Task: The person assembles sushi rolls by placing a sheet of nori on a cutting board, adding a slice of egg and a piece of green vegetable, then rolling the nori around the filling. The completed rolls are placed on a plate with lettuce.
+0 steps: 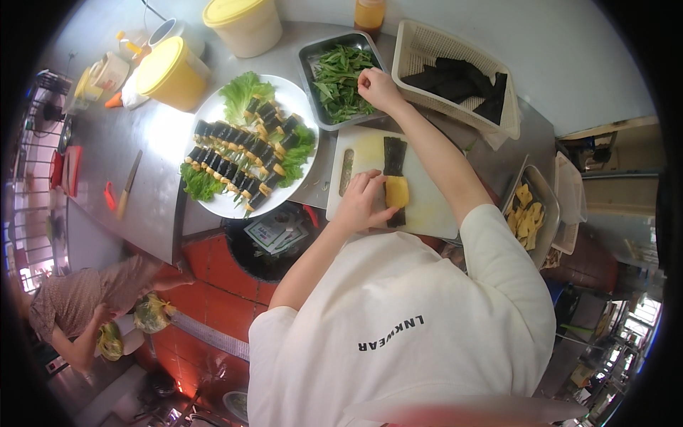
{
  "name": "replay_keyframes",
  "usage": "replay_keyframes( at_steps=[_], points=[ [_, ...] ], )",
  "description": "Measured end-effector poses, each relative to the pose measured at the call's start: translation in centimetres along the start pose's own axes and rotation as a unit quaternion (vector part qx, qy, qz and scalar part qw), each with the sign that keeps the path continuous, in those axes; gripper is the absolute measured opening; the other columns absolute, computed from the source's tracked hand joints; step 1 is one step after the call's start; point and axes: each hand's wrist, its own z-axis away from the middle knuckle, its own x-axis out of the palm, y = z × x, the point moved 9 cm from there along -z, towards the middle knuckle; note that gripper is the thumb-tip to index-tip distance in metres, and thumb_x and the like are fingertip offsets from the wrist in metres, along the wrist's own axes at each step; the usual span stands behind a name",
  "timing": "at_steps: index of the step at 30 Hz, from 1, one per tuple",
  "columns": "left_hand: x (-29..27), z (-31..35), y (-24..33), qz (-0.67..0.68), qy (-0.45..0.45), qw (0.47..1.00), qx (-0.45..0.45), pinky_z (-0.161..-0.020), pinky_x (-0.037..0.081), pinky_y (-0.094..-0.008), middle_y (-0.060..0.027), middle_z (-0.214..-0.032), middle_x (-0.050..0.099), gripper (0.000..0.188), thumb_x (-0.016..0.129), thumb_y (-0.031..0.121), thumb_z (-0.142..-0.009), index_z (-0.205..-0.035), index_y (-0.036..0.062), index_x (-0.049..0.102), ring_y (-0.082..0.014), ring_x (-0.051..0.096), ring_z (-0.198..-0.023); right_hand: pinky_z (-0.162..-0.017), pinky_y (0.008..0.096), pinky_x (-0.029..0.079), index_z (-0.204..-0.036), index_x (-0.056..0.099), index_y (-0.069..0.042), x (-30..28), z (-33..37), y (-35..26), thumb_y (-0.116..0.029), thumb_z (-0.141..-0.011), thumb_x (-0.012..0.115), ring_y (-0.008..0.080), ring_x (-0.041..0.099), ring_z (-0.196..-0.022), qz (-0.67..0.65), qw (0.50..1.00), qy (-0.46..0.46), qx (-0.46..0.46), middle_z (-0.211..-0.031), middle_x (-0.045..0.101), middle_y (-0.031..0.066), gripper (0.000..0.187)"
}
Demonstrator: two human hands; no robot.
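Note:
On the white cutting board [430,206] lies a dark strip, seaweed-like [395,155], with a yellow sheet, perhaps tofu skin [398,191], across it. My left hand [361,202] rests flat beside them, fingers spread, its thumb touching the lower edge of the yellow sheet. Over the metal tray of green leaves [340,77], my right hand [377,89] has its fingertips pinched together; what is between them cannot be made out. Left of the board, a white plate [293,91] bears lettuce and rows of small dark rolls tied with yellow bands [238,153].
A cream basket [413,39] at the back right holds more dark sheets. Yellow strips fill a metal tray [526,220] at the right. Yellow-lidded tubs [171,75] and a knife [129,181] are on the left of the counter. A person [85,302] with bagged greens is lower left.

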Motion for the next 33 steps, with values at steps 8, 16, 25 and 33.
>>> replay_keyframes(
  at_steps=[8, 16, 25, 33],
  points=[
    [0.2, 0.0, -0.1, 0.015, -0.011, 1.0, -0.011, -0.093, 0.044, -0.0416, -0.0182, -0.12, 0.051, 0.06, 0.079, 0.026, -0.069, -0.118, 0.0018, 0.053, -0.0357, 0.05, -0.108, -0.074, 0.0364, 0.051, -0.092, 0.068, -0.005, -0.6, -0.6, 0.5, -0.015, -0.082, 0.067, 0.0271, 0.064, -0.083, 0.037, 0.99, 0.135, -0.017, -0.09, 0.063, 0.0119, 0.013],
    [0.1, 0.1, -0.3, 0.015, -0.005, 1.0, -0.015, -0.093, 0.044, -0.0415, -0.0178, -0.119, 0.051, 0.059, 0.078, 0.025, -0.069, -0.118, 0.0023, 0.054, -0.0354, 0.051, -0.109, -0.07, 0.0366, 0.052, -0.088, 0.071, -0.005, -1.6, -0.7, 0.4, -0.019, -0.081, 0.068, 0.0263, 0.066, -0.074, -0.148, 0.98, 0.115, 0.069, -0.08, 0.069, 0.0117, 0.016],
    [0.3, 0.1, -0.7, 0.018, 0.005, 1.0, -0.009, -0.09, 0.046, -0.0423, -0.0185, -0.117, 0.052, 0.053, 0.077, 0.025, -0.069, -0.112, 0.002, 0.056, -0.0364, 0.052, -0.106, -0.076, 0.0397, 0.052, -0.088, 0.072, -0.004, -0.5, -2.0, -0.3, -0.02, -0.079, 0.069, 0.0306, 0.065, -0.081, 0.018, 0.993, 0.115, 0.012, -0.085, 0.067, 0.014, 0.018],
    [0.2, 0.3, -1.0, 0.028, 0.023, 0.999, -0.011, -0.089, 0.046, -0.0428, -0.0192, -0.116, 0.053, 0.05, 0.078, 0.023, -0.068, -0.109, 0.0021, 0.058, -0.0369, 0.053, -0.105, -0.077, 0.0417, 0.051, -0.086, 0.072, -0.003, -1.0, -2.4, -1.3, -0.018, -0.08, 0.067, 0.0345, 0.063, -0.083, 0.016, 0.992, 0.128, -0.009, -0.087, 0.065, 0.0165, 0.017]
  ],
)
